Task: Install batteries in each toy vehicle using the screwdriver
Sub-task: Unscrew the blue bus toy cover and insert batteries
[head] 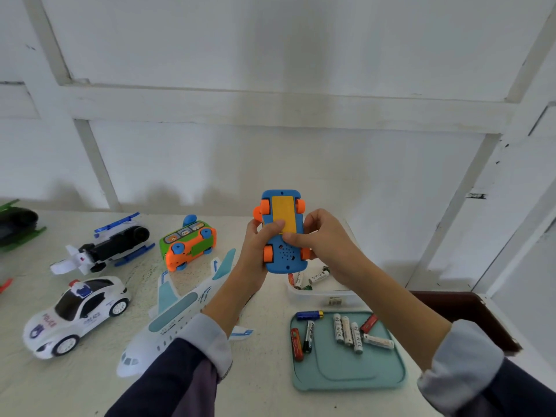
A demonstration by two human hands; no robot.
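Between the left hand (261,242) and right hand (319,236), both curled round it, the blue toy car (282,233) hangs belly-up above the bench (264,341). Thumbs press its yellow battery cover (282,212); if it pops free suddenly, it could drop into the battery tub (319,291) below.

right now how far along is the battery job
Done: nothing shows as finished. In hand: both hands, left and right, hold the blue car underside up, thumbs on its yellow cover. Left: police car, plane, helicopter, green bus; batteries wait on the tray. No screwdriver visible.
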